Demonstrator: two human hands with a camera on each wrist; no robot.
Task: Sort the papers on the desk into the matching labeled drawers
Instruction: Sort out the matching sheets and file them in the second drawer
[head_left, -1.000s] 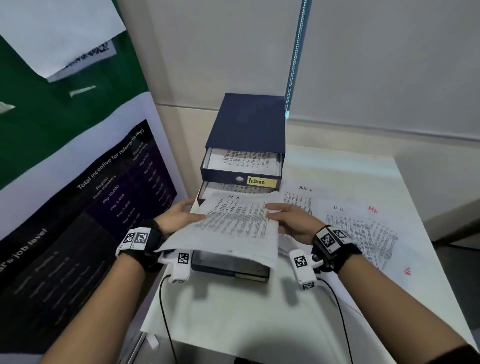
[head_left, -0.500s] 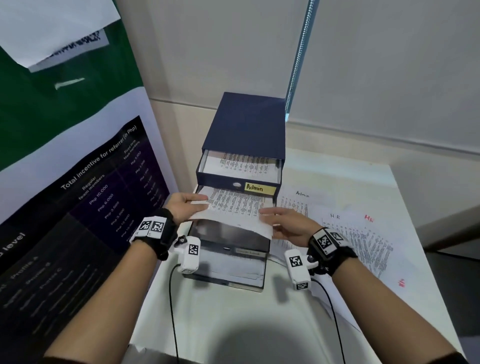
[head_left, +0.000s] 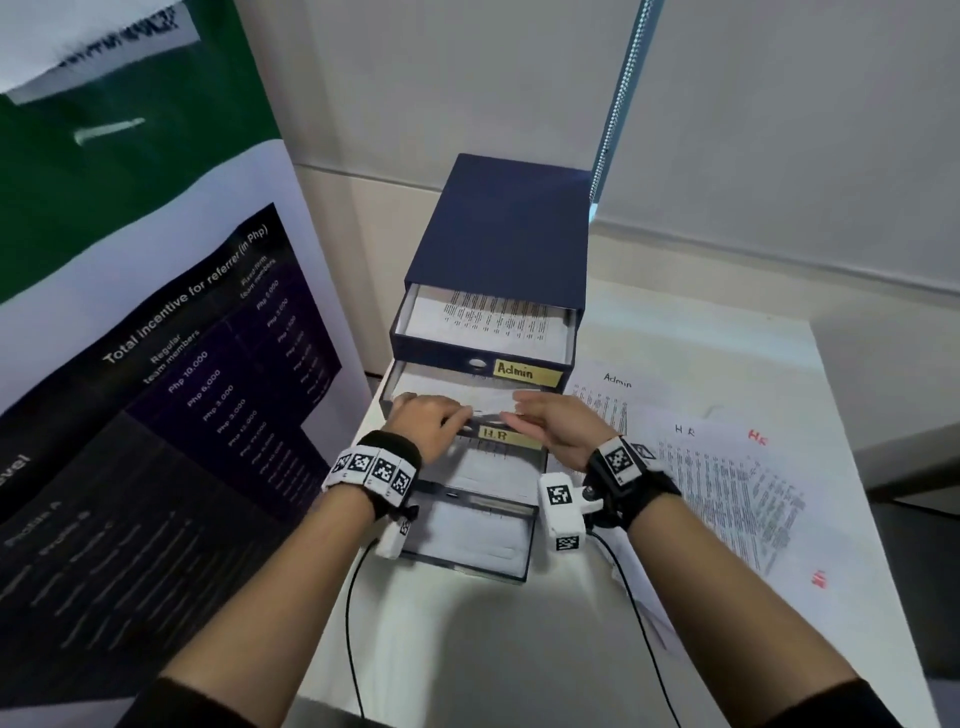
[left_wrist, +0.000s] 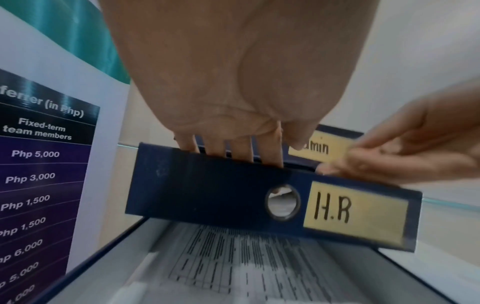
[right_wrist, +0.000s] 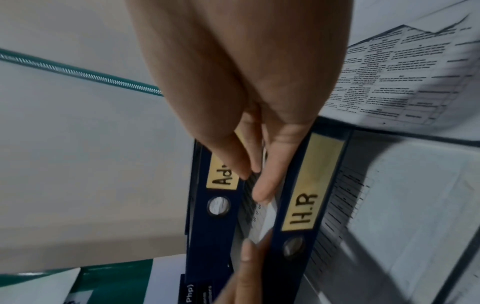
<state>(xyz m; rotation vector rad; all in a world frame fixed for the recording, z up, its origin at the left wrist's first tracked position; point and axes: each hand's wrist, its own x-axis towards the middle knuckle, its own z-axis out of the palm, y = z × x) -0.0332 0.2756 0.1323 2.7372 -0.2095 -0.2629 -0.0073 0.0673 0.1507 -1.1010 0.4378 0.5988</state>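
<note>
Poster (head_left: 156, 415) stands left of the drawer unit (head_left: 509, 228), text side toward the table (head_left: 467, 649).

Left hand (head_left: 423, 423) is at the H.R drawer (left_wrist: 207, 195): four fingers (left_wrist: 244, 150) reach over the front panel and dip inside, side by side; whether they press the sheet (head_left: 483, 402) there cannot be told. Thumb hidden.

The sheet lies in the H.R drawer, under the Admin drawer (head_left: 441, 353), which sits part open with printed paper in it. A lower drawer (head_left: 467, 535) is pulled out furthest, also holding paper.

Right hand (head_left: 563, 428) rests right of the H.R label; wrist view shows its fingers (right_wrist: 270, 181) straight and close together, tips flat on the sheet in the gap between the two drawer fronts.

Right of the drawer unit, more papers (head_left: 727, 483) lie overlapped on the table, marked Admin and H.R.

Handling judgement: single sheets, light, limp, easily creased and prone to catching on a drawer lip. Best taken by both long edges, kept flat, slid in under the upper drawer.
</note>
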